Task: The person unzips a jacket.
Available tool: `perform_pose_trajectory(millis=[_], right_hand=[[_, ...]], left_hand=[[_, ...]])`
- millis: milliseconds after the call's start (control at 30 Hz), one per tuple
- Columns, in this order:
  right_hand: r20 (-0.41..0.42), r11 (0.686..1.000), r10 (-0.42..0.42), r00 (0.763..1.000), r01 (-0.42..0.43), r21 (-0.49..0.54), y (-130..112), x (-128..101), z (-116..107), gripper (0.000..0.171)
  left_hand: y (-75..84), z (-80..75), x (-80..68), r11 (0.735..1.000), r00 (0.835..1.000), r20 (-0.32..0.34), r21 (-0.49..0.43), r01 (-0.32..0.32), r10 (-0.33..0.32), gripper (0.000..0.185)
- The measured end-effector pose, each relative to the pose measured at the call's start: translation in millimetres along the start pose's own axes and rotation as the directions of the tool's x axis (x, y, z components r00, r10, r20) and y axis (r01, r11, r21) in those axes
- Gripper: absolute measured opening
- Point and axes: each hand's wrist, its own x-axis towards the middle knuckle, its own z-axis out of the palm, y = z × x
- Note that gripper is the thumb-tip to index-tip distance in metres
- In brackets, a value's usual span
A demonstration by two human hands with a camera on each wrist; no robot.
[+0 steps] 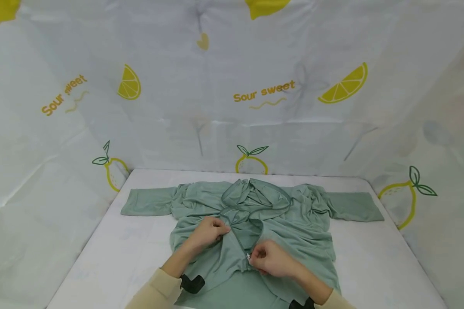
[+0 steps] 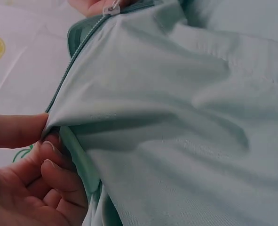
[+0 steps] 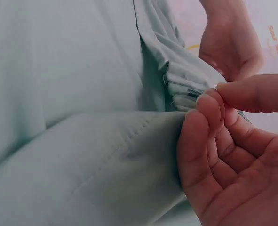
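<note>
A sage-green zip jacket [image 1: 301, 240] lies spread on the white table, its front partly unzipped and its collar at the far side. My left hand [image 1: 208, 234] pinches the left front edge beside the zipper teeth [image 2: 66, 73], thumb on top and fingers curled below. Lower down, my right hand [image 1: 272, 259] pinches at the zipper pull, next to the pale slider [image 2: 111, 9] near the hem. In the right wrist view the curled fingers [image 3: 202, 127] and thumb hide most of what they pinch.
The jacket's left sleeve [image 1: 148, 201] and right sleeve [image 1: 355, 207] stretch out to the sides. White sheeting [image 1: 170, 98] with lemon prints rises behind and beside the table [image 1: 112, 266]. Black wrist mounts [image 1: 192, 284] sit near both cream cuffs.
</note>
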Motion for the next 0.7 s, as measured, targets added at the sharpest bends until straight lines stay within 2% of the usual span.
perform_pose_trajectory(millis=[100,200,300,333,400,467,567,633,700], right_hand=[[-0.013,1.0,0.018,1.0,-0.018,0.019,2.5,-2.2,-1.8,0.026],[-0.015,0.999,0.025,1.0,-0.024,0.033,4.1,-2.9,-3.6,0.027],[-0.018,0.998,0.03,0.999,-0.029,0.05,4.5,-3.6,-5.5,0.027],[-0.019,0.998,0.033,0.999,-0.032,0.052,4.2,-3.9,-5.9,0.027],[-0.024,0.997,0.04,0.999,-0.039,0.06,3.3,-4.4,-6.6,0.026],[-0.03,0.997,0.043,0.999,-0.041,0.059,1.7,-4.8,-6.9,0.026],[-0.032,0.997,0.04,0.999,-0.038,0.06,-0.8,-5.1,-6.7,0.026],[-0.03,0.997,0.037,0.999,-0.035,0.064,-2.2,-5.5,-6.1,0.026],[-0.026,0.997,0.032,0.999,-0.031,0.071,-3.0,-5.4,-5.3,0.026]], left_hand=[[-2.7,-1.5,-0.3,0.999,1.0,-0.005,0.039,-0.014,0.015,0.046],[-3.6,0.7,-2.9,0.987,0.997,-0.042,0.146,-0.064,0.071,0.051],[1.6,5.8,-8.2,0.948,0.985,-0.09,0.297,-0.113,0.146,0.055],[4.2,7.5,-10.5,0.935,0.983,-0.086,0.332,-0.125,0.162,0.054],[8.5,11.4,-13.8,0.92,0.984,-0.03,0.361,-0.155,0.178,0.051],[11.3,15.7,-15.7,0.924,0.982,0.07,0.335,-0.186,0.173,0.043],[9.3,22.9,-15.5,0.959,0.968,0.209,0.218,-0.183,0.137,0.034],[7.5,27.0,-15.8,0.974,0.964,0.233,0.155,-0.165,0.126,0.026],[6.1,29.2,-16.1,0.98,0.966,0.219,0.112,-0.162,0.135,0.022]])
